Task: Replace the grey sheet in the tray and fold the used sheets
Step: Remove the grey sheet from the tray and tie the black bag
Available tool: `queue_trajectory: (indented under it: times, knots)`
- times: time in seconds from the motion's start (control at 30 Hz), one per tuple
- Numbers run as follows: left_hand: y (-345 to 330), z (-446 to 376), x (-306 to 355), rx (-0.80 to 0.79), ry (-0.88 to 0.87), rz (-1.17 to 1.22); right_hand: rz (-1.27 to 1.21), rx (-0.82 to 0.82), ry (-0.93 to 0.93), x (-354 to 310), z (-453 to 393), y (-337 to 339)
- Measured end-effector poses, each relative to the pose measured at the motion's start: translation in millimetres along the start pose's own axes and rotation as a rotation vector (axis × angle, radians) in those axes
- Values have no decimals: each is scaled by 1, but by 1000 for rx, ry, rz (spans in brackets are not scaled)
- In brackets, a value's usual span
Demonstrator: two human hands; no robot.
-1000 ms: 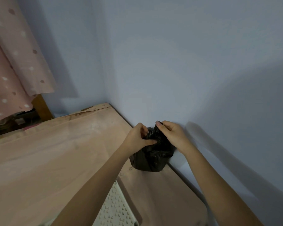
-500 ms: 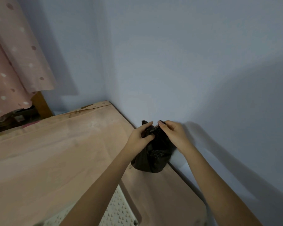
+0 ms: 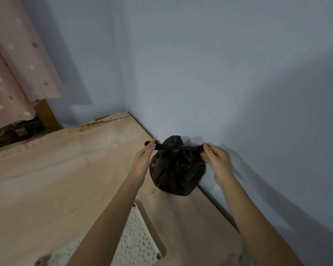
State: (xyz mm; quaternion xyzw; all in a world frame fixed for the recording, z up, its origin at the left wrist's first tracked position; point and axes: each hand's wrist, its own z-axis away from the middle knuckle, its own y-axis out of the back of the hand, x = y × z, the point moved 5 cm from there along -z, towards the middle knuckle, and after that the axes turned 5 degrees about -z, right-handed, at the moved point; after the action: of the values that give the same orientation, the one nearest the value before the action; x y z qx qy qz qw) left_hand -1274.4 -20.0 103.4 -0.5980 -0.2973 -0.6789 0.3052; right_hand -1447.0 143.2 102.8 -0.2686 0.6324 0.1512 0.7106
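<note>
1. Background: two pale blue walls meet in a corner at the far side of the scene. A pink spotted curtain hangs at the far left.
2. Surface: a flat top covered by a peach-coloured cloth runs from the near left to the corner. Its right edge lies along the right-hand wall.
3. A cream perforated plastic panel shows at the near edge, partly hidden by the left forearm.
4. Task item: a black plastic bag, glossy and creased, bulges into a rounded, filled shape. It stands on the cloth near the right edge, just beside the right-hand wall.
5. The top of the bag is gathered at its neck. Two thin strips of the plastic run out level from the neck, one to each side, stretched taut. A small peak of plastic stands above the neck.
6. Left hand: closed, pinching the left strip between thumb and fingertips; a short end sticks out past the fingers. The hand is just left of the bag.
7. Right hand: closed around the right strip, just right of the bag and slightly blurred.
8. The bag sits between the two hands, with its body lower than the fingertips.
</note>
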Motion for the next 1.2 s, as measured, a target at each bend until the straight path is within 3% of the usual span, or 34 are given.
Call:
queue_trajectory:
  times: [0.17,0.33,0.43,0.63,0.73,0.93,1.07,1.2]
  knots:
    - [0,1,-22,41,18,55,-92,105,-176,31,5,5]
    - [-21,0,-42,123,100,263,-382,-5,-239,51,16,-17]
    - [-29,-3,-55,155,164,323,-315,-75,-222,62,21,-25]
    - [-13,-12,-54,269,139,225,-304,24,-194,60,12,-9]
    - [2,-19,-57,303,138,321,-441,33,-253,67,3,-6]
    - [46,-27,-70,437,167,475,-628,213,-345,90,-3,22]
    - [45,-22,-82,407,220,644,-743,288,-375,103,5,25]
    - [16,-14,-99,245,276,984,-930,259,-365,116,23,0]
